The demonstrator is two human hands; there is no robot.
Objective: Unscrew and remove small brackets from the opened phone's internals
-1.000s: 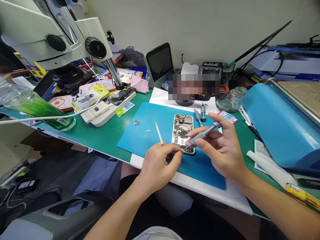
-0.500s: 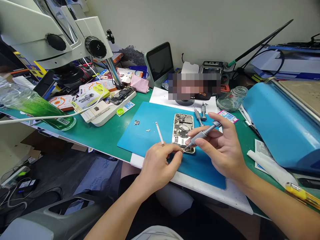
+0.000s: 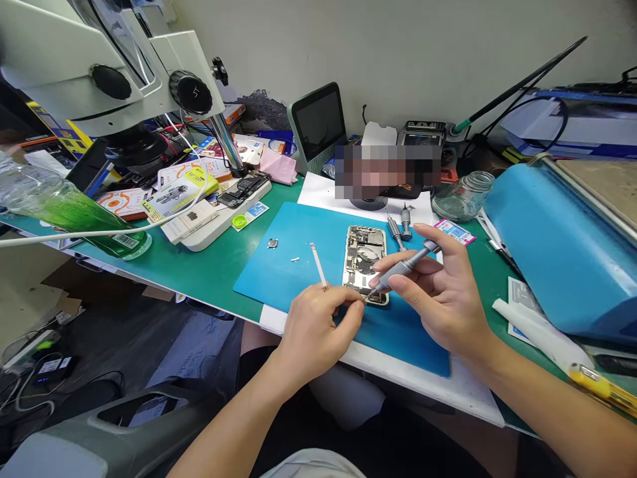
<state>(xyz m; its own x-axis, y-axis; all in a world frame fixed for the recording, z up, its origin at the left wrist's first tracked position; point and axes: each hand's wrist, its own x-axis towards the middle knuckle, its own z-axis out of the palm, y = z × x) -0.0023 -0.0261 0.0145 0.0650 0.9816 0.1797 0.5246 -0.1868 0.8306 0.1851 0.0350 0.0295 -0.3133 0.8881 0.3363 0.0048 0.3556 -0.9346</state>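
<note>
An opened smartphone lies on the blue mat, its inner parts exposed. My right hand grips a grey precision screwdriver, slanted so that its tip meets the phone's bottom edge. Thumb and forefinger of my left hand are closed together at that same corner by the tip; whatever they pinch is too small to make out. From between the left fingers sticks a white cigarette, pointing away from me. Small loose parts, a square module and a tiny white piece, rest left of it.
Two more screwdrivers lie behind the phone. A glass jar and a blue machine stand at right. Leftward are a microscope, a green bottle and several boxes. A small screen stands at the back, near a pixelated patch.
</note>
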